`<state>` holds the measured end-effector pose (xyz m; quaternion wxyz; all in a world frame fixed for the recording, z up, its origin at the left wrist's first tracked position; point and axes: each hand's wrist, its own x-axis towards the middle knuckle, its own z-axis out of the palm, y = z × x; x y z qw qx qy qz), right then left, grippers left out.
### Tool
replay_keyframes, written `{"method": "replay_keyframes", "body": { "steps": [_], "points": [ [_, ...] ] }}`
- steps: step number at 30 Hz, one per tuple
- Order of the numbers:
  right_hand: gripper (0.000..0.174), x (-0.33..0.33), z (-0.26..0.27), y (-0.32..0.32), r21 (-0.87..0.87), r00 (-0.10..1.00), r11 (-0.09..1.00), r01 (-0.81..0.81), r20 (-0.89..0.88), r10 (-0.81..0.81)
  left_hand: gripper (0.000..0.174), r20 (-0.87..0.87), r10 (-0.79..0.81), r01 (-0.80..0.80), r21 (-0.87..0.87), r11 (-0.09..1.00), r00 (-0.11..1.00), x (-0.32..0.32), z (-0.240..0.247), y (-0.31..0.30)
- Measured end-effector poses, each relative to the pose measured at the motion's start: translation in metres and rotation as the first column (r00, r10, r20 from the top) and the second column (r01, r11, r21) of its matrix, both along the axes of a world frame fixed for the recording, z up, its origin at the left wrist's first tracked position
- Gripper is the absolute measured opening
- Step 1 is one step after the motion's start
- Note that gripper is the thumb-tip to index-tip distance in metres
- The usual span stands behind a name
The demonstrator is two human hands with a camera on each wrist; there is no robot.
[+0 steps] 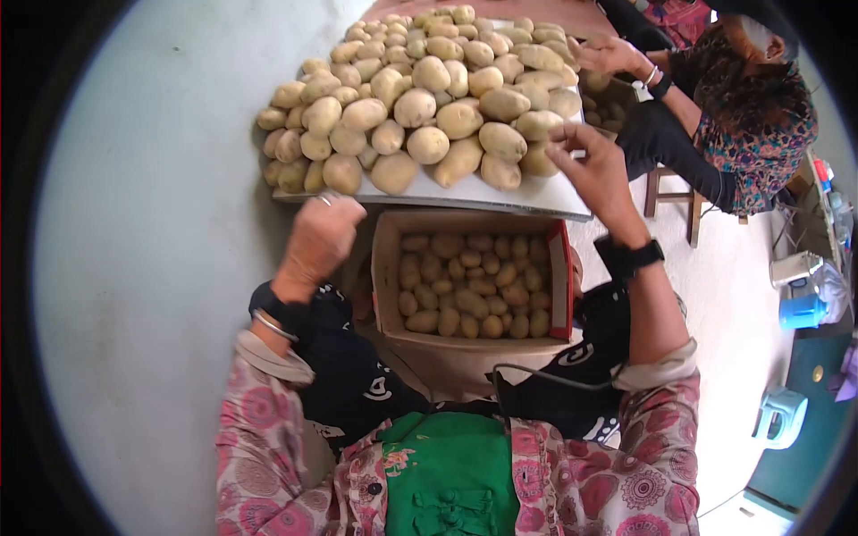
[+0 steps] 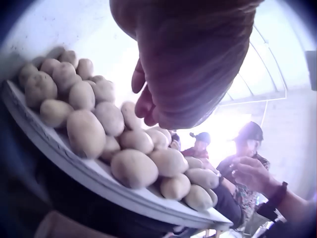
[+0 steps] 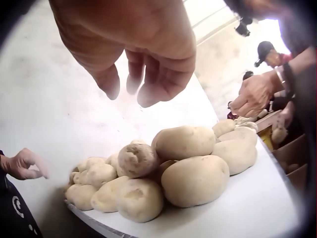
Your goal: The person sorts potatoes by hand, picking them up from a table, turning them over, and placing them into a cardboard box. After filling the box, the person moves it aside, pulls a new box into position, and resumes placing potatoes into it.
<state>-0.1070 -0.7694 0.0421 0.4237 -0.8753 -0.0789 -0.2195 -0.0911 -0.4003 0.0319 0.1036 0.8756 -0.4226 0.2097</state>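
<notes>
Floor: a pale grey, smooth concrete floor (image 1: 134, 268) is spreading out around the seated person, in bright daylight.
Surface: a white flat board (image 1: 536, 198) is lying in front of the person and carrying a heap of pale yellow-brown potatoes (image 1: 420, 98). Being flat and rimless, it is likely keeping every tuber in plain sight and within reach.
Potatoes: they are lying on their sides, touching and piling on one another. They are oval and lumpy, with matt, dusty, thin skins, and the bigger ones are showing near the front edge.
Box: a brown cardboard box with a red edge (image 1: 386, 268) is standing just under the board's near edge, between the person's knees. It is holding smaller potatoes (image 1: 469, 286) in a fairly level layer, probably placed there so that both arms can reach it.
Left hand: the left hand (image 1: 317, 239) is hanging at the near left edge of the board with its fingers curled in. No potato is showing in it.
Right hand: the right hand (image 1: 594, 170) is hovering over the near right corner of the heap. Its fingers are spread loosely and pointing down, and they are holding nothing.
Wrist: a black strap (image 1: 639, 255) is wrapping the right wrist.
Beyond: a second person in a patterned top (image 1: 733, 107) is sitting on a wooden stool (image 1: 670, 192) at the far right, reaching towards the heap.
</notes>
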Motion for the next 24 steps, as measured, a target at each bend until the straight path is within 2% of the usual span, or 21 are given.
{"method": "replay_keyframes", "body": {
  "steps": [2, 4, 6, 7, 8, 10, 12, 14, 15, 17, 18, 19, 20, 21, 22, 24],
  "points": [
    [0.025, 0.014, 0.003, 0.007, -0.049, 1.0, 0.998, 0.026, -0.015, -0.027, 0.021, 0.097, 0.02, -0.021, 0.008, 1.0, 0.995, 0.029, 0.009, 0.023],
    [0.025, 0.027, 0.003, 0.02, -0.093, 0.999, 0.995, 0.039, -0.026, -0.041, 0.025, 0.132, 0.108, -0.114, 0.038, 0.993, 0.985, 0.041, 0.025, 0.044],
    [0.026, 0.035, -0.001, 0.033, -0.156, 0.995, 0.985, -0.078, 0.041, 0.086, 0.029, 0.071, 0.036, -0.039, 0.047, 0.998, 0.997, 0.031, 0.028, 0.044],
    [0.029, 0.043, -0.01, 0.037, -0.235, 0.988, 0.968, -0.092, 0.103, 0.119, 0.03, 0.04, -0.033, 0.031, 0.041, 0.999, 0.999, 0.023, 0.021, 0.039],
    [0.029, 0.047, -0.016, 0.04, -0.232, 0.987, 0.968, -0.095, 0.104, 0.122, 0.032, 0.013, -0.101, 0.101, 0.03, 0.994, 0.995, 0.013, 0.011, 0.03],
    [0.031, 0.05, -0.027, 0.044, -0.422, 0.982, 0.906, -0.007, 0.168, 0.085, 0.032, -0.1, -0.193, 0.197, 0.035, 0.98, 0.976, -0.009, -0.011, 0.013],
    [0.035, 0.048, -0.03, 0.049, -0.46, 0.985, 0.888, 0.017, 0.161, 0.065, 0.032, -0.278, -0.198, 0.231, 0.091, 0.969, 0.94, -0.03, -0.027, -0.006],
    [0.038, 0.044, -0.025, 0.058, -0.519, 0.976, 0.847, 0.114, 0.219, 0.003, 0.032, -0.303, -0.222, 0.25, 0.059, 0.966, 0.927, -0.029, -0.036, -0.011],
    [0.04, 0.044, -0.024, 0.06, -0.555, 0.976, 0.824, 0.112, 0.218, 0.015, 0.032, -0.302, -0.211, 0.238, 0.056, 0.97, 0.93, -0.022, -0.036, -0.009],
    [0.04, 0.049, -0.024, 0.064, -0.577, 0.972, 0.805, 0.138, 0.236, 0.002, 0.028, -0.226, -0.271, 0.246, -0.134, 0.96, 0.936, 0.0, -0.039, -0.008],
    [0.039, 0.049, -0.024, 0.067, -0.593, 0.969, 0.786, 0.172, 0.247, -0.025, 0.028, -0.234, -0.273, 0.245, -0.144, 0.959, 0.933, 0.008, -0.043, -0.009],
    [0.05, 0.048, -0.021, 0.066, -0.675, 0.992, 0.727, 0.128, 0.1, -0.082, 0.025, -0.269, -0.179, 0.117, -0.23, 0.966, 0.946, 0.014, -0.047, -0.011],
    [0.05, 0.046, -0.02, 0.066, -0.682, 0.993, 0.721, 0.122, 0.082, -0.09, 0.022, -0.315, -0.088, -0.013, -0.306, 0.952, 0.945, 0.018, -0.052, -0.014],
    [0.051, 0.046, -0.019, 0.066, -0.687, 0.991, 0.715, 0.132, 0.093, -0.093, 0.018, -0.398, -0.07, -0.099, -0.389, 0.916, 0.915, 0.017, -0.048, -0.029],
    [0.051, 0.048, -0.019, 0.067, -0.692, 0.991, 0.709, 0.135, 0.105, -0.086, 0.018, -0.41, -0.069, -0.109, -0.397, 0.911, 0.91, 0.018, -0.043, -0.041],
    [0.049, 0.052, -0.022, 0.066, -0.689, 0.987, 0.71, 0.142, 0.148, -0.053, 0.019, -0.279, -0.122, 0.006, -0.383, 0.924, 0.953, 0.022, -0.032, -0.055]
  ]
}}
